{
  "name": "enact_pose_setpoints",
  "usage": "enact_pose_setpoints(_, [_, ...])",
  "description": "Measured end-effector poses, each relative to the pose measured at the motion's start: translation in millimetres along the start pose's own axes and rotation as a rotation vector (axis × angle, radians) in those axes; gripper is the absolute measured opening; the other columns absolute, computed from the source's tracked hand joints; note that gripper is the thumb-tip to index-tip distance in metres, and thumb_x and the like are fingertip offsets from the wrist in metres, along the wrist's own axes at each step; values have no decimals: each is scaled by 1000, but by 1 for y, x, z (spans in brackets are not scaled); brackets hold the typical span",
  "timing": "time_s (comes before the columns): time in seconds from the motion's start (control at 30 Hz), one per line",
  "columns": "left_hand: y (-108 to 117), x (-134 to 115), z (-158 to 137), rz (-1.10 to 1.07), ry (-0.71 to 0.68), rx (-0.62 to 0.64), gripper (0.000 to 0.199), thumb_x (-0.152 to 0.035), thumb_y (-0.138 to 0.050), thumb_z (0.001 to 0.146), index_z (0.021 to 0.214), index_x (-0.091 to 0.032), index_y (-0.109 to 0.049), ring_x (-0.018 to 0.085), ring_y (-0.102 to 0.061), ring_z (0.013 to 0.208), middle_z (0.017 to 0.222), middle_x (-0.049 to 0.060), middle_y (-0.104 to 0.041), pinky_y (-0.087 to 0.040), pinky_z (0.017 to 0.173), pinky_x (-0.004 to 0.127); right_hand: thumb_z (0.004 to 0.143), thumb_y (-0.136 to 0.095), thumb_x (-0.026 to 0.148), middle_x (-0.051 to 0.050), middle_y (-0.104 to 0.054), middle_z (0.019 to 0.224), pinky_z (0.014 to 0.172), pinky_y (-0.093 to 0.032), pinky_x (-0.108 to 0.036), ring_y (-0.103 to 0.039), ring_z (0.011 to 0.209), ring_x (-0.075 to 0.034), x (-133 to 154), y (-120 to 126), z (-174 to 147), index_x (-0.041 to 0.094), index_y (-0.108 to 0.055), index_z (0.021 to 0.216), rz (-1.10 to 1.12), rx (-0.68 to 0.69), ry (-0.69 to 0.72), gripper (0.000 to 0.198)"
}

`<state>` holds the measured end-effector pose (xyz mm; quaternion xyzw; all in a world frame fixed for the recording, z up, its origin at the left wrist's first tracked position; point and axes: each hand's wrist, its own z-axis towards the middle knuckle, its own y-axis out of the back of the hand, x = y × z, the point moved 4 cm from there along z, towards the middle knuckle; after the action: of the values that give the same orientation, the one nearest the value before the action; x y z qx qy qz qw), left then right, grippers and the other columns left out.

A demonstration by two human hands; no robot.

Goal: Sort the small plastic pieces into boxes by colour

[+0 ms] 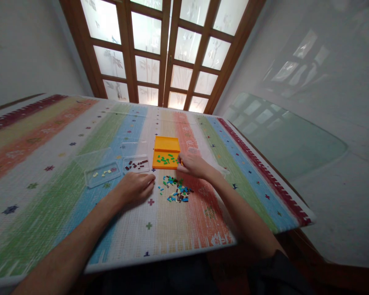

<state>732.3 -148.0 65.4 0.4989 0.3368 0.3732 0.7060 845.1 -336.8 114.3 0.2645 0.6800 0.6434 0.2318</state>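
Observation:
My right hand (193, 164) is at the right edge of an open orange box (167, 144), its fingers pinched together; what they hold, if anything, is hidden. Small green bricks (164, 159) lie scattered in the box's near half. My left hand (135, 187) rests on the cloth with curled fingers, and I cannot make out what is in them. Just right of it is a loose pile of tiny blue, green, cream and brown bricks (178, 191). Beyond my left hand stands a clear box (136, 170) with dark brown bricks (136, 164).
Farther left sits another clear box (89, 180) holding cream bricks (103, 173), its transparent lid (94, 157) open behind. Clear plastic (193, 150) partly shows behind my right hand. A striped cloth (61, 192) covers the table; wood-framed glass doors (166, 53) stand past its far edge.

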Motion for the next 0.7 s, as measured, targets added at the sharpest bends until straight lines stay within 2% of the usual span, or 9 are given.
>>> enact_pose_setpoints(0.17, [2, 2, 0, 20, 28, 2, 28, -24, -41, 97, 83, -18, -64, 17, -59, 58, 70, 5, -70, -34, 55, 30, 103, -51, 26, -16, -76, 109, 68, -39, -28, -70, 90, -23, 13, 5, 28, 9, -63, 124, -103, 80, -70, 30])
enact_pose_setpoints(0.33, [3, 2, 1, 27, 40, 27, 27, -23, -41, 97, 83, -18, -63, 17, -58, 58, 71, 6, -70, -34, 56, 30, 103, -49, 24, -17, -75, 119, 73, -45, -29, -72, 102, -26, 12, 0, 36, 11, -69, 121, -164, 131, -145, 29])
enact_pose_setpoints(0.7, [4, 1, 1, 18, 45, 51, 26, -22, -42, 95, 82, -18, -64, 17, -57, 59, 71, 6, -68, -36, 57, 30, 100, -53, 20, -15, -75, 120, 80, -49, -29, -70, 110, -27, 10, 2, 41, 17, -75, 121, -147, 75, -167, 31])
